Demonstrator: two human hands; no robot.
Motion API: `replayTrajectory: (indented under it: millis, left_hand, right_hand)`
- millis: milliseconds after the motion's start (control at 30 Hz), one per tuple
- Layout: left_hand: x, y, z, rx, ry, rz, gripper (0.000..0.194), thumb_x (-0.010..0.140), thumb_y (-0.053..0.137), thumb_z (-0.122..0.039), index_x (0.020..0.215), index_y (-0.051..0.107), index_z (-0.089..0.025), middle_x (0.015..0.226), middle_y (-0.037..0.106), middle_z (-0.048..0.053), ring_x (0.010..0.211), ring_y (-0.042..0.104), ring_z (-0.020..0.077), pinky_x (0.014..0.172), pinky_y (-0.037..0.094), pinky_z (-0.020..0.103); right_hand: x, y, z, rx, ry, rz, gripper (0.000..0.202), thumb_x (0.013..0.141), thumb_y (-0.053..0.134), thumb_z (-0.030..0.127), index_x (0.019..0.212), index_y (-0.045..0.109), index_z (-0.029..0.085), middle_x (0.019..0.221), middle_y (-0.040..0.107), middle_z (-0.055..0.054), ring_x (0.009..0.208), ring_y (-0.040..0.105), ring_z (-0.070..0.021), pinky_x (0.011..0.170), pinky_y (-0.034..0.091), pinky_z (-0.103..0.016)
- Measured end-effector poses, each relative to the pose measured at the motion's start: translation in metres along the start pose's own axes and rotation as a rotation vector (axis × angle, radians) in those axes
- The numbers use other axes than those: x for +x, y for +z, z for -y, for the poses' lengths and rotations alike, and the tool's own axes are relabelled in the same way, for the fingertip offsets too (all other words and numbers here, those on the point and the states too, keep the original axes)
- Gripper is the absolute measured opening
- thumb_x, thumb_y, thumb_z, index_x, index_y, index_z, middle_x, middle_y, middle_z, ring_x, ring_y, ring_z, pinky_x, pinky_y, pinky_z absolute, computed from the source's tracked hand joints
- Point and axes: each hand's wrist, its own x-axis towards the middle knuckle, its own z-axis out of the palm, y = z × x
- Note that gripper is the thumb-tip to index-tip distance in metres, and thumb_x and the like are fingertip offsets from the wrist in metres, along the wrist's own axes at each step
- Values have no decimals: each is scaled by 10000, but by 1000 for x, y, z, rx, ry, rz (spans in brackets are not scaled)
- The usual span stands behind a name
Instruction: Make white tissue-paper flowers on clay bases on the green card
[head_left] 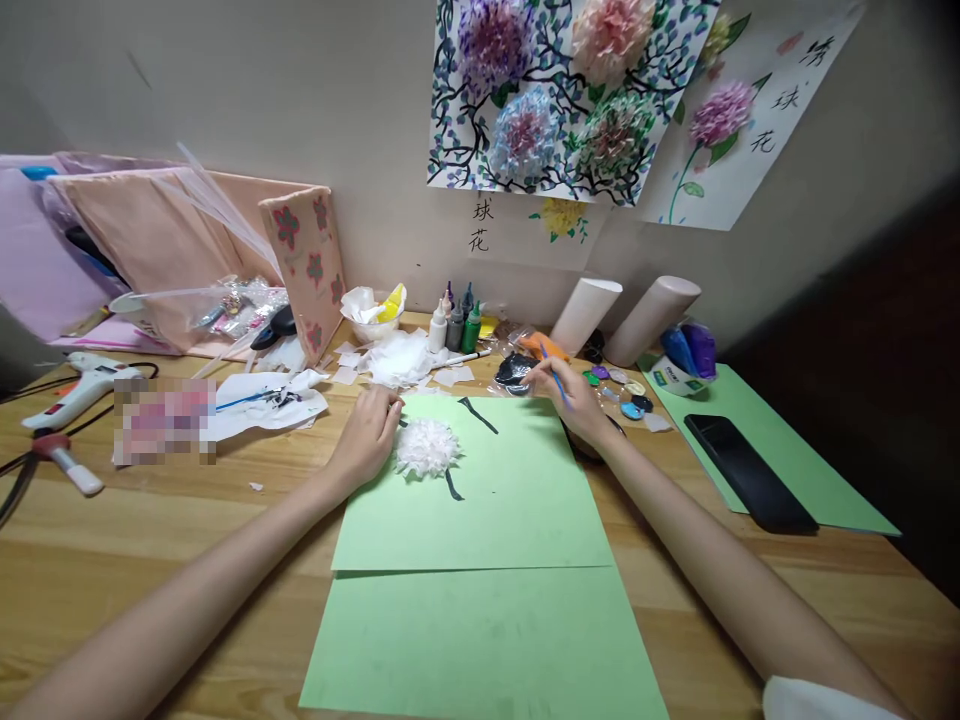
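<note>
My right hand pinches a thin blue paintbrush beyond the top right of the upper green sheet, close to a black paint patch on plastic. Curled at the upper left edge of that green sheet is my left hand; whatever its fingers hold, if anything, is hidden. Just right of it a white ruffled paper flower lies on the sheet. Short black painted strokes show around the flower. A second green sheet lies nearer me, its far edge meeting the upper one.
Small paint bottles, white tissue scraps and two white rolls stand or lie along the wall. A glue gun is at left. On the right, a black phone rests partly on more green paper.
</note>
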Motion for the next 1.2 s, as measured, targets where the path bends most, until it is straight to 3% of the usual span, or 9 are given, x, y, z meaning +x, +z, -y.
replayTrajectory:
  millis: [67, 200, 300, 433, 500, 667, 800, 933, 1200]
  left_hand:
    - [-1, 0, 1, -46, -61, 13, 269, 947, 260, -369, 895, 457, -193, 900, 545, 64, 886, 501, 219, 816, 397, 375]
    - [0, -1, 2, -121, -156, 51, 266, 945, 249, -408, 903, 416, -206, 853, 546, 42, 823, 531, 208, 750, 407, 350]
    - [1, 0, 1, -133, -172, 56, 267, 944, 247, -416, 909, 413, -210, 860, 557, 42, 832, 540, 208, 757, 404, 346]
    - [1, 0, 1, -120, -175, 87, 272, 942, 253, -418, 929, 426, -208, 860, 571, 44, 841, 546, 212, 761, 399, 347]
    - [1, 0, 1, -113, -175, 97, 274, 943, 253, -418, 935, 429, -207, 865, 571, 43, 846, 546, 211, 764, 397, 346]
    - [1, 0, 1, -117, -184, 80, 287, 943, 247, -428, 917, 432, -209, 864, 571, 39, 847, 551, 208, 764, 396, 342]
    - [1, 0, 0, -139, -195, 71, 279, 943, 254, -426, 923, 431, -212, 849, 574, 32, 841, 555, 203, 760, 393, 337]
    - [1, 1, 1, -171, -202, 46, 278, 943, 258, -427, 917, 433, -214, 841, 573, 27, 840, 562, 200, 773, 395, 339]
    - [1, 1, 3, -213, -220, -3, 287, 942, 264, -418, 889, 457, -213, 802, 567, 19, 785, 558, 182, 753, 405, 329]
  right_hand:
    - [-11, 15, 10, 81, -66, 36, 449, 909, 294, 562, 957, 570, 210, 801, 619, -50, 793, 592, -197, 771, 449, -348]
    - [-26, 44, 18, 257, -71, 25, 424, 925, 296, 522, 984, 590, 222, 794, 611, -33, 767, 585, -182, 748, 455, -338]
    - [-29, 50, 15, 399, -20, -136, 518, 929, 209, 534, 854, 613, 219, 769, 622, -42, 747, 587, -190, 735, 462, -353]
    - [-24, 39, 6, 380, 91, -408, 563, 897, 188, 591, 710, 571, 223, 695, 605, -52, 690, 584, -187, 635, 462, -319]
    - [-21, 33, 1, 424, 143, -465, 539, 880, 229, 606, 670, 548, 225, 673, 593, -48, 633, 571, -171, 551, 438, -288]
    - [-21, 35, -2, 693, 282, -346, 484, 871, 325, 586, 659, 558, 218, 613, 577, -25, 518, 542, -131, 463, 391, -261]
    - [-28, 47, 5, 682, 268, -188, 439, 876, 336, 595, 773, 558, 230, 681, 625, -28, 651, 600, -162, 553, 457, -284]
    - [-33, 53, 9, 678, 251, -88, 217, 807, 571, 449, 844, 562, 236, 796, 651, -16, 681, 585, -147, 598, 486, -289]
    - [-32, 53, 5, 618, 238, -174, 116, 796, 555, 339, 829, 544, 228, 728, 604, -8, 648, 556, -136, 590, 482, -284]
